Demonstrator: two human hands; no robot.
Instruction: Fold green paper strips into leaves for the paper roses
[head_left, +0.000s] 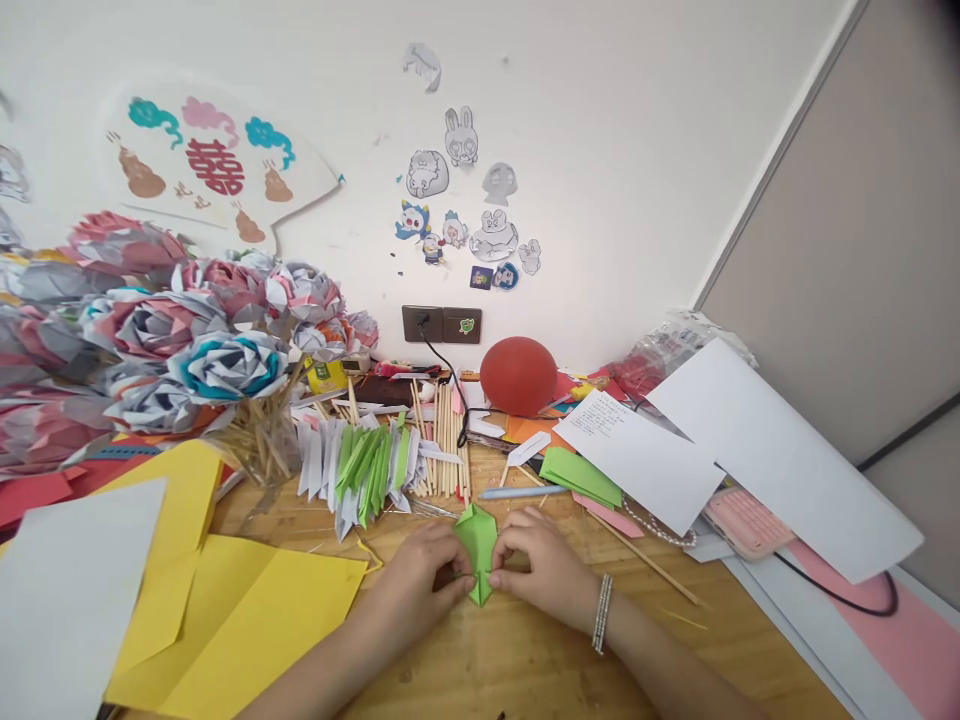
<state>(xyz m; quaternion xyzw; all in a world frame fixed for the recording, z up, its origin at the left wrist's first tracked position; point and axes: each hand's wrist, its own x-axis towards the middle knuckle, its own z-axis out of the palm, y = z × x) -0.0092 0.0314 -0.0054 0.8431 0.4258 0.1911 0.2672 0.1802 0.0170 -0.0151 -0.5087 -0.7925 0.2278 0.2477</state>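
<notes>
A small green folded paper piece [478, 540] stands or lies at the middle of the wooden table, with pointed ends at its near and far sides. My left hand [429, 568] pinches its left edge near the lower end between thumb and fingers. On the opposite edge, my right hand [536, 562] grips it in the same way, a beaded bracelet on the wrist. Just beyond the hands lies a row of folded green strips [367, 465] beside white folded strips [322, 460]. To the right rests a stack of green paper [577, 477].
Paper flowers [225, 365] on sticks crowd the left, above yellow paper sheets [262, 610]. Wooden sticks [446, 440] and a red balloon [518, 375] are near the wall. White sheets [780, 450], a pink calculator-like object [748, 522] and a black cable lie right.
</notes>
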